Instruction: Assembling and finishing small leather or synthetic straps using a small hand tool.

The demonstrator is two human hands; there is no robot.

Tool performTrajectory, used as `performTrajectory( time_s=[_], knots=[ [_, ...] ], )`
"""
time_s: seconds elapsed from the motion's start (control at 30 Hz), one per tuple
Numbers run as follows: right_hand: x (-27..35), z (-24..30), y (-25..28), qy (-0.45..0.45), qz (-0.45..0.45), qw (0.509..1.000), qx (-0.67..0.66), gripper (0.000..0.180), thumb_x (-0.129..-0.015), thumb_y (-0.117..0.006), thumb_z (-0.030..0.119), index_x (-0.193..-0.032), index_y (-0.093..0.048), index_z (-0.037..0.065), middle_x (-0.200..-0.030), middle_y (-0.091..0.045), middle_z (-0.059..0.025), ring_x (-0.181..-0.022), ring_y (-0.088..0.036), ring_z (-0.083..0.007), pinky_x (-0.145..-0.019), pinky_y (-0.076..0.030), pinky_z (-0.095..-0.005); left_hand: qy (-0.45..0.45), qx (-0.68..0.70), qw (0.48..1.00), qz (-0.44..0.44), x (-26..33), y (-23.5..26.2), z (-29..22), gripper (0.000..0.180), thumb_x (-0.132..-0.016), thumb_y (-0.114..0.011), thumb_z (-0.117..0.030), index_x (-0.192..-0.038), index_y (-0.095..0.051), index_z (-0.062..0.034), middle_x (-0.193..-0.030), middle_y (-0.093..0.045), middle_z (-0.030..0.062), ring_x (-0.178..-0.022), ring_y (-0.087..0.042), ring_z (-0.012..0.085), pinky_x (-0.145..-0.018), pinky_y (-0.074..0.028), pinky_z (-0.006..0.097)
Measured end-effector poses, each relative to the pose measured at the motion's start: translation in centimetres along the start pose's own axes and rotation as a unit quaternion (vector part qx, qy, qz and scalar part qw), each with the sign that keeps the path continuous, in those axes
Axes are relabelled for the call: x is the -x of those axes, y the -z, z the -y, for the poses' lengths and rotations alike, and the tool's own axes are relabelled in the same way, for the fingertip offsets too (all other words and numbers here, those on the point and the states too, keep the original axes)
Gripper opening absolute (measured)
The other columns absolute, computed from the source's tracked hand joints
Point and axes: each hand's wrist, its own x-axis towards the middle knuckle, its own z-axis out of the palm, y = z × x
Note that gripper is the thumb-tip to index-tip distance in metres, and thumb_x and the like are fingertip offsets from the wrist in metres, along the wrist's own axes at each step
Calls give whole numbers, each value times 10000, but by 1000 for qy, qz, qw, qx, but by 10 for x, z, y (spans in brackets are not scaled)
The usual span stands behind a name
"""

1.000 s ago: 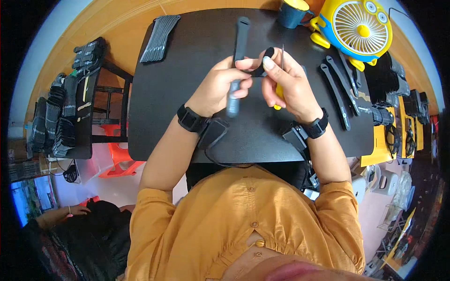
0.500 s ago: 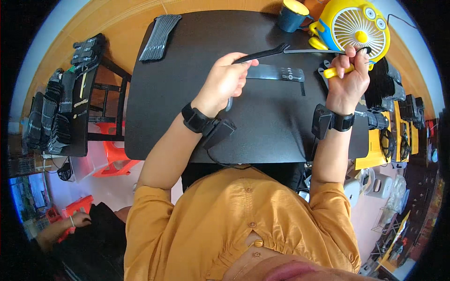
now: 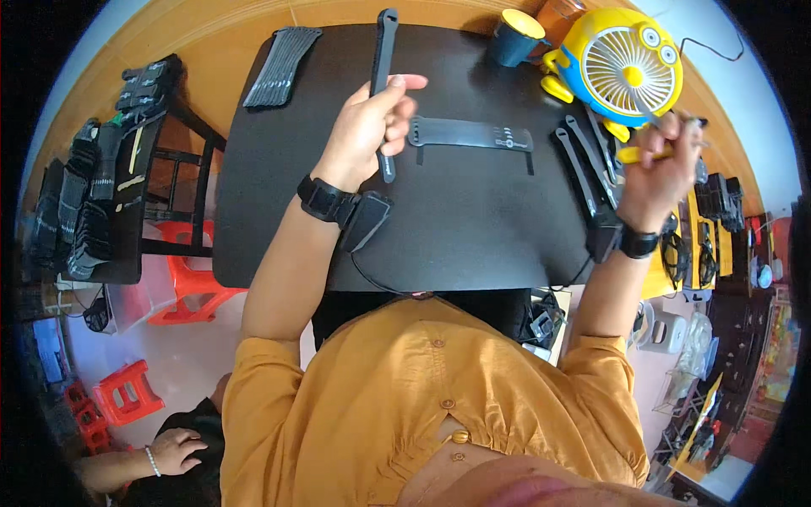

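My left hand is closed around a long black strip, which stands nearly upright with its rounded, slotted end above the fist and its lower end below it. Over the table's right side, my right hand is closed on a yellow-handled tool; its working end is blurred. Between the hands, a flat grey plastic piece lies on the table with dark tabs under its ends. Several black strips lie side by side just left of my right hand.
A stack of grey strips lies at the dark table's far left. A yellow fan and a dark mug stand far right. Piled dark pieces fill a side stand. A person's hand rests at lower left.
The black strip has swung from level to upright in my left hand, which moved left. My right hand moved right and down, away from the strip; the grey strand between the hands is gone.
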Motion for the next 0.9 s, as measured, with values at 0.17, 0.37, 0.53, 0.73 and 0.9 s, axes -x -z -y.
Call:
performTrajectory(
  time_s=[0.17, 0.37, 0.53, 0.73, 0.9],
  knots=[
    [25, -27, -45, -56, 52, 997, 8, 179, -1030, -450, 271, -954, -468, 111, -729, -575, -59, -454, -462, -108, -367, -316, -203, 47, 36, 984, 167, 10, -20, -4, 575, -1035, -341, -454, -1363, -437, 8, -1018, -628, 127, -454, -372, -28, -332, -307, 125],
    [34, -47, -50, -104, 128, 986, -13, 179, -1039, -429, 259, -990, -474, 93, -756, -614, -86, -474, -495, -96, -392, -334, -191, 34, -53, 980, 187, 9, -15, -4, 477, -967, -584, -307, -1292, -506, 33, -965, -630, 101, -418, -357, -35, -331, -305, 124],
    [38, -60, -43, -133, 148, 980, -32, 178, -1038, -428, 258, -1021, -488, 91, -751, -616, -81, -477, -487, -101, -410, -335, -191, 65, -162, 975, 139, 13, -26, -3, 426, -890, -694, -194, -1211, -559, 52, -791, -607, 20, -407, -376, -28, -338, -304, 139],
    [40, -60, -40, -146, 143, 978, -50, 344, -1030, -409, 384, -1088, -531, 67, -793, -577, -77, -514, -446, -98, -443, -318, -196, 115, -240, 954, 140, 10, -26, -2, 316, -894, -690, -200, -1101, -598, 21, -686, -543, -30, -406, -367, -4, -353, -271, 168],
    [32, -64, -23, -141, 116, 979, 91, 384, -1023, -439, 325, -1217, -590, 30, -1039, -675, -118, -591, -518, -78, -452, -322, -185, 62, -188, 976, 94, 9, -15, 2, 223, -960, -602, -229, -1041, -547, -28, -720, -554, 9, -486, -430, 11, -378, -277, 170]
  ],
)
